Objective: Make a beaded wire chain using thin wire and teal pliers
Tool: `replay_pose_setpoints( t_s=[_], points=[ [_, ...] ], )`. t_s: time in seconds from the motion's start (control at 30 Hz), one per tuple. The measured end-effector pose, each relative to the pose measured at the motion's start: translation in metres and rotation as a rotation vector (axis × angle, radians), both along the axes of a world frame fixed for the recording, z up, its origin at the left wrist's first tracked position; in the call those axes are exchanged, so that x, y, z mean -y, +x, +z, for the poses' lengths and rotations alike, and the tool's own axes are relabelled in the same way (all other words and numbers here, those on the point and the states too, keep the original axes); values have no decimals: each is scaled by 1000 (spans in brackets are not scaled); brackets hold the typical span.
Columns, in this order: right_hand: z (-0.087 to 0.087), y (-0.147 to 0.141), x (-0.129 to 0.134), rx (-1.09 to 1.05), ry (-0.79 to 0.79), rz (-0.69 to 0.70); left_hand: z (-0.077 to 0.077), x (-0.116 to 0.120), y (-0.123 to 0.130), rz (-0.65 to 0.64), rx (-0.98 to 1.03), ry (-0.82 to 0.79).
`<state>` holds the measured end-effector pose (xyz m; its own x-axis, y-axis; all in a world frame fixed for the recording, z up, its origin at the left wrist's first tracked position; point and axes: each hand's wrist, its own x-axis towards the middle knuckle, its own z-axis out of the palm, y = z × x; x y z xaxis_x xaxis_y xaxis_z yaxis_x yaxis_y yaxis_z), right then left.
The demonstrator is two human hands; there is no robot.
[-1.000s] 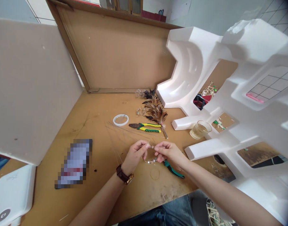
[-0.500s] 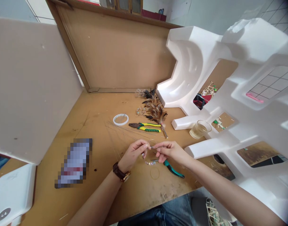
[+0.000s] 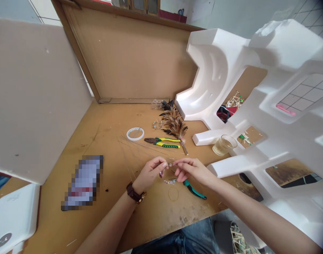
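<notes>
My left hand (image 3: 151, 171), with a brown watch on its wrist, pinches one end of a thin beaded wire (image 3: 170, 165). The wire's other end is pinched between the fingertips of my right hand (image 3: 192, 170). Small clear beads sit on it between the two hands. Under my hands hangs or lies a cluster of shiny beads (image 3: 169, 181); which of the two I cannot tell. Teal-handled pliers (image 3: 195, 190) rest on the table beneath my right hand, their jaws partly hidden by the fingers. A thin yellowish ring (image 3: 173, 194) lies just in front.
Behind my hands are yellow-green pliers (image 3: 162, 142), a white tape ring (image 3: 135, 134), loose wires and a bundle of brown feathers (image 3: 174, 121). White foam (image 3: 211, 77) and a glass of liquid (image 3: 224, 145) stand right. A blurred-out item (image 3: 83, 183) lies left.
The fingers have shifted very slightly, and a clear bead now shows on the wire between my hands. The bead cluster below has moved a little to the right.
</notes>
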<state>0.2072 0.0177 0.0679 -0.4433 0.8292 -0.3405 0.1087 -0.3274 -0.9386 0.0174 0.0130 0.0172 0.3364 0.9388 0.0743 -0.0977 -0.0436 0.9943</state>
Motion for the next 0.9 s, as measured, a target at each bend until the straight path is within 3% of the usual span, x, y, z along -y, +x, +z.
replay_pose_setpoints(
  t_s=[0.23, 0.9],
  points=[
    [1, 1, -2, 19, -64, 22, 0, 0, -2, -41, -3, 26],
    [3, -2, -1, 27, -111, -29, 0, 4, 5, 125, -47, 12]
  ],
)
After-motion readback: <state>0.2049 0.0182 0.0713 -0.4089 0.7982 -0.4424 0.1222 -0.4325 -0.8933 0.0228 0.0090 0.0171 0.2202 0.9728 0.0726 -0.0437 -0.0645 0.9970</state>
